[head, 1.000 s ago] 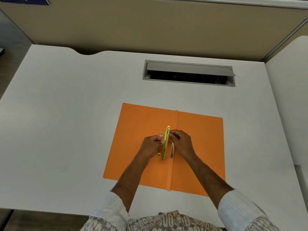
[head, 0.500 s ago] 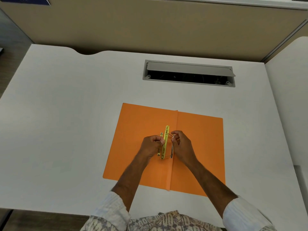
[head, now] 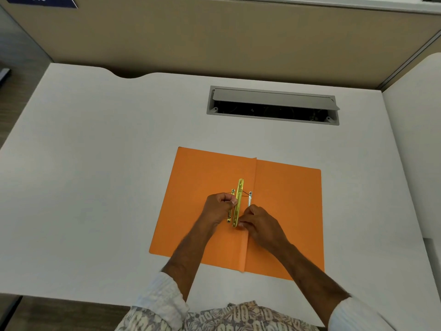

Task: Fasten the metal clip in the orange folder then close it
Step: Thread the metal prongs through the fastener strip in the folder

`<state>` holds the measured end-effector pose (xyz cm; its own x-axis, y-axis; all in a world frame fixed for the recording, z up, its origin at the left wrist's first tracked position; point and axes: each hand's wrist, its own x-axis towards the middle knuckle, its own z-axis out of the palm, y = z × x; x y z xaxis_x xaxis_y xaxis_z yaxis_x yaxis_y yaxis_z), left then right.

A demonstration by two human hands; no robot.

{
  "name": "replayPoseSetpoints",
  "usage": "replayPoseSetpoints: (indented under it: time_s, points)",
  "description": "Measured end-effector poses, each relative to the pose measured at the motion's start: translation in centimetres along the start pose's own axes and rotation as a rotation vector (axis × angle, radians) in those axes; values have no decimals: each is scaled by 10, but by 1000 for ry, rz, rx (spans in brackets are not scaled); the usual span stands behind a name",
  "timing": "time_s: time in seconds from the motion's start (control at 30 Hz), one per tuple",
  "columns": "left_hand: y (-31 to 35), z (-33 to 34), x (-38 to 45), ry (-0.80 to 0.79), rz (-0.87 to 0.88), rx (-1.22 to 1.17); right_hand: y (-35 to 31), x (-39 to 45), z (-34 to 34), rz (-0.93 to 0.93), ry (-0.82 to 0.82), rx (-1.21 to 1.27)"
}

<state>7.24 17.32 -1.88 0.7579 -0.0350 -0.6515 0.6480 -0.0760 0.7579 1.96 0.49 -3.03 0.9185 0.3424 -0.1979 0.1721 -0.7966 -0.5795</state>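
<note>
The metal clip (head: 238, 202), a slim gold-coloured bar, lay lengthwise on the left leaf of the orange folder (head: 286, 211), just beside the centre fold and roughly midway along it. Two narrower metal prongs flanked the bar: one to its left, mostly hidden under fingers, and a silvery one (head: 249, 199) to its right, close to the fold. Thin dark wires ran from the top ends of the prongs toward the bar.

The left hand (head: 218, 207) was curled into a loose fist against the left side of the bar, its fingertips pressed on the bar's middle and on the left prong. The right hand (head: 259, 224) was closed in a pinch at the near end of the bar, thumb and forefinger meeting on or right at its tip; whether they actually gripped the bar or a small slider on it could not be told. Both forearms reached in from the near edge of the folder, with pale rolled sleeves (head: 162, 299) at the elbows.

The folder lay open and flat, both leaves spread, its fold running away from the person. It rested on a white desk (head: 95, 175). Beyond the folder's far edge, set into the desk, was a grey cable hatch (head: 272, 105) with its lid tipped up. Behind that stood a beige partition (head: 214, 37).
</note>
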Motion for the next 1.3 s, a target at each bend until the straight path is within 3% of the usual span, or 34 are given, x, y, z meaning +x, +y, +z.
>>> replayPoseSetpoints:
  time_s: [1.3]
  points:
    - [2, -1, 3, 18, -25, -19, 0, 4, 0, 9, 46, 70]
